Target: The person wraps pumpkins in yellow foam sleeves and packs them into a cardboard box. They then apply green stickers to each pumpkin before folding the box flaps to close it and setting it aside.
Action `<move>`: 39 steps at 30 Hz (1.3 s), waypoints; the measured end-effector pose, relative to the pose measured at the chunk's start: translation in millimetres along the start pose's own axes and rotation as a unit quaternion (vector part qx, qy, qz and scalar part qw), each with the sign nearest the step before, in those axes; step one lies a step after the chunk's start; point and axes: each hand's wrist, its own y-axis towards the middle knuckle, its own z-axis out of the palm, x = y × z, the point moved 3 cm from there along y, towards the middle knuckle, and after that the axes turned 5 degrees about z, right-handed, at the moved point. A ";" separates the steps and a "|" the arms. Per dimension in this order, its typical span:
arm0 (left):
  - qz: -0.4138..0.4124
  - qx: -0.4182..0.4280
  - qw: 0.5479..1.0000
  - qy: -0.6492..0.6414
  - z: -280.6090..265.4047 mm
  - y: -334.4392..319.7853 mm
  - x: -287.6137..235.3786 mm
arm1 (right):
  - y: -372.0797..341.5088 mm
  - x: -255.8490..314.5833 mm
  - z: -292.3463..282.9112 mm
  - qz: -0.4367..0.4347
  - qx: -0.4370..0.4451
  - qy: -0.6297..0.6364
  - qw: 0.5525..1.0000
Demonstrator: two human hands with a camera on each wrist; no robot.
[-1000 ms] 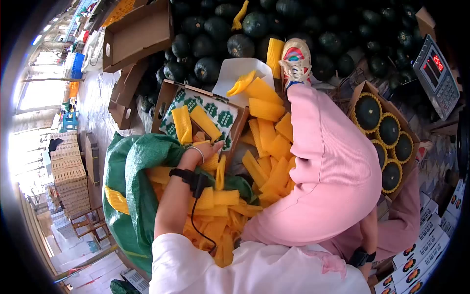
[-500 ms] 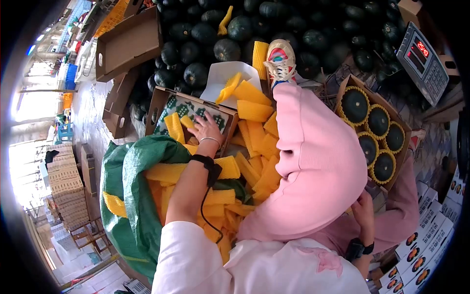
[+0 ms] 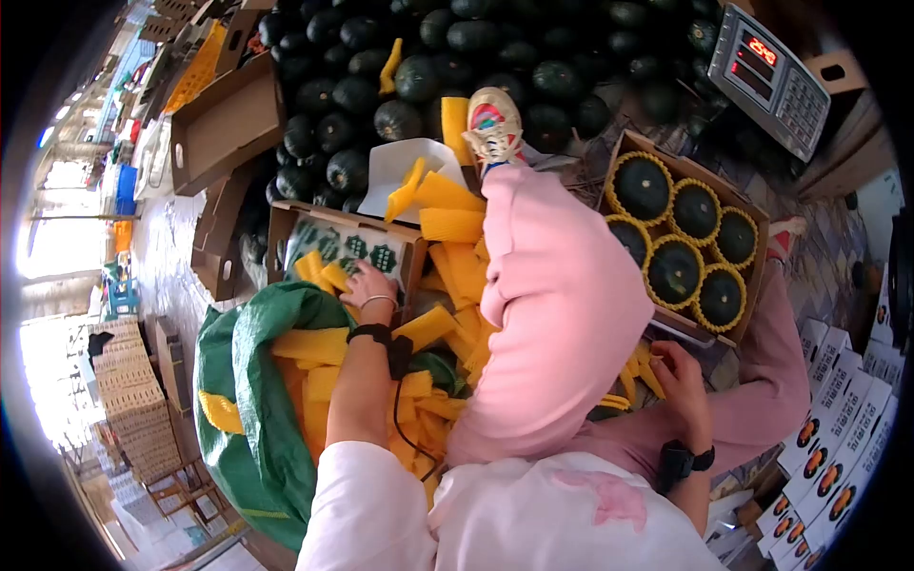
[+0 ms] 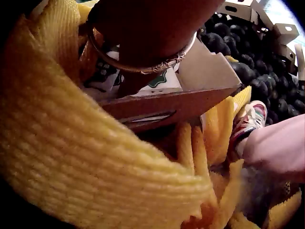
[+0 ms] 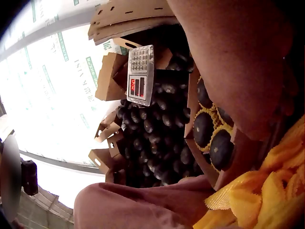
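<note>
In the head view the left hand [image 3: 369, 287] reaches over a carton [image 3: 415, 257] lined with green-printed white paper [image 3: 328, 246], its fingers relaxed against the paper beside yellow foam sleeves [image 3: 312, 270]. The left wrist view shows a large foam sleeve [image 4: 86, 143] close to the camera; the fingers are hidden there. Near the right knee hangs the right hand [image 3: 682, 383], fingers loosely bent and holding nothing, below a carton [image 3: 752, 309] of dark green squashes [image 3: 675, 270] in yellow foam nets. A green sack [image 3: 249, 400] of foam sleeves stands beside the left forearm.
Many loose dark squashes [image 3: 417, 78] cover the floor beyond the foot [image 3: 494, 124]. A digital scale [image 3: 771, 78] stands at upper right. Empty cartons [image 3: 228, 124] lie at upper left, and printed cartons [image 3: 836, 457] are stacked at lower right.
The left hand has let go of foam and shifted over the lined carton. The right hand has risen from beside the leg toward the squash carton. The head view has turned rightward.
</note>
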 end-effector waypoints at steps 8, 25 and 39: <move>0.070 -0.021 0.996 0.053 27.6 14.9 0.3 | 4.9 -9.0 -3.7 0.020 0.022 -0.026 0.999; 0.114 -0.182 0.921 -0.325 -18.3 3.8 42.8 | -8.8 -1.8 -10.7 -0.011 -0.015 -0.032 0.999; 0.532 -0.091 0.793 -0.282 -286.3 -330.7 -43.4 | -65.5 184.5 13.8 -0.289 0.200 0.452 0.820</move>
